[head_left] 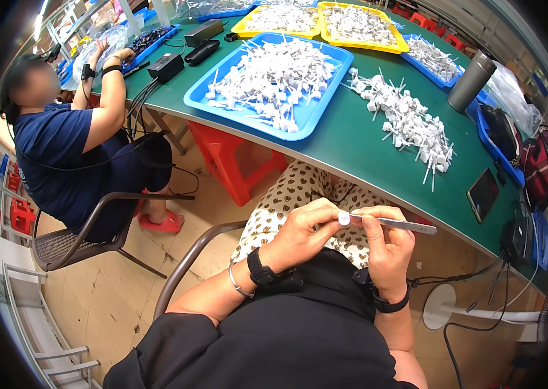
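Observation:
Above my lap, my left hand (303,235) pinches a small white round plastic part (344,219) between thumb and fingertips. My right hand (387,249) is closed around slim metal tweezers (410,225), whose broad end sticks out to the right. The tip of the tweezers is at the white part, partly hidden by my fingers. On the table beyond lies a loose pile of similar white parts with thin stems (410,120). To its left a blue tray (306,126) is heaped with more of them.
Yellow trays (398,43) of white parts stand farther back on the green table (352,152). A grey bottle (472,81) and a phone (483,194) are at the right. At the left sits a co-worker (66,142). A red stool (235,162) stands under the table.

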The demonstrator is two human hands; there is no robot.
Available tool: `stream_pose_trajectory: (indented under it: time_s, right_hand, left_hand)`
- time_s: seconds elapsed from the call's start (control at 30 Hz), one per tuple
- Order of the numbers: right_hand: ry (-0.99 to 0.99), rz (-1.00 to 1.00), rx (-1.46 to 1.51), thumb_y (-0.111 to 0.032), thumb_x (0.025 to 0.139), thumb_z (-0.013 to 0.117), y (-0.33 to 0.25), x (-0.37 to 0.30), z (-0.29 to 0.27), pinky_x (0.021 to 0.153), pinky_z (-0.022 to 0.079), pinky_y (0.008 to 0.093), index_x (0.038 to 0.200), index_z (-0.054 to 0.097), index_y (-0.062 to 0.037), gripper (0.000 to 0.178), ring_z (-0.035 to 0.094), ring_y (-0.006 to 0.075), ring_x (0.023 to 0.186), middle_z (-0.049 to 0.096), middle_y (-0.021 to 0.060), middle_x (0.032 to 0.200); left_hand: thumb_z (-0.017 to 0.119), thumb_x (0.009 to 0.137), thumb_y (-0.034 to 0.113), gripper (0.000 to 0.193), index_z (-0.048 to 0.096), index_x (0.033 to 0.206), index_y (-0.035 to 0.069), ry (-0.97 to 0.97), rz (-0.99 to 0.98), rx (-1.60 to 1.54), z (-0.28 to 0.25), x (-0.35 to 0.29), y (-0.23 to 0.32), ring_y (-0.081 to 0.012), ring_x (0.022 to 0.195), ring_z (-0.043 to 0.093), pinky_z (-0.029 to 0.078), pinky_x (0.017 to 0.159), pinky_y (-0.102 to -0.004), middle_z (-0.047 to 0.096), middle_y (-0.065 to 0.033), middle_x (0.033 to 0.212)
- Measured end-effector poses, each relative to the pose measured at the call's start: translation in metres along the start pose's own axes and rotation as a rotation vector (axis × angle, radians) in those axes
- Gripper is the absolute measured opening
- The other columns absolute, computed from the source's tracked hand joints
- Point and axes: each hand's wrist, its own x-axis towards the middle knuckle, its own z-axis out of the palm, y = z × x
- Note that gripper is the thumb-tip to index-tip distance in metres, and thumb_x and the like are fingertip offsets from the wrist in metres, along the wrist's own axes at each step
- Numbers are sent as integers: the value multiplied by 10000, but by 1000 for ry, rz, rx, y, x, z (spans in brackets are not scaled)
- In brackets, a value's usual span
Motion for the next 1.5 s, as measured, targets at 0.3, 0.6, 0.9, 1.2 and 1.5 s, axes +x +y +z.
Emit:
stream_pose_trajectory:
  time_s: [0.3, 0.6, 0.9, 1.2, 1.5]
  right_hand:
    - [-106, -242, -249, 1, 907, 679, -5, 6, 0, 626, 524, 318, 953, 655, -1, 52, 657, 240, 694, 700, 110, 882]
    - [-254, -228, -304, -10, 914, 682, -11, 13, -11, 634, 523, 318, 967, 663, 0, 56, 658, 231, 714, 696, 109, 876]
    - [-23, 31, 210, 10, 964, 640, 1, 3, -10, 819, 552, 277, 1077, 638, 59, 124, 684, 171, 918, 694, 128, 1058]
    - [-37, -44, 110, -3, 958, 651, 3, 0, -4, 798, 552, 277, 1040, 656, 53, 99, 690, 172, 887, 711, 129, 1029]
    - [-5, -52, 78, 0, 954, 654, 6, 1, -6, 781, 556, 274, 1039, 657, 48, 97, 687, 169, 878, 708, 125, 1019]
  left_hand:
    - [683, 908, 6, 135, 703, 1041, 0, -59, -71, -30, -2, -2, 1, -223, 795, 648, 521, 693, -323, 664, -97, 905]
    - [647, 961, 41, 114, 694, 1045, -19, -118, 16, -24, -6, 0, -5, -140, 730, 631, 519, 659, -274, 657, -75, 896]
    - [611, 987, 49, 166, 702, 1110, -15, -123, -155, -287, -12, 0, 5, -111, 762, 639, 541, 695, -255, 648, -65, 942]
    - [622, 986, 56, 157, 703, 1105, -5, -127, -181, -283, -12, 0, 4, -100, 750, 643, 534, 662, -248, 644, -53, 947]
    - [675, 950, 55, 144, 716, 1080, 10, -51, -199, -268, -8, -2, 1, -111, 744, 650, 534, 650, -258, 650, -50, 921]
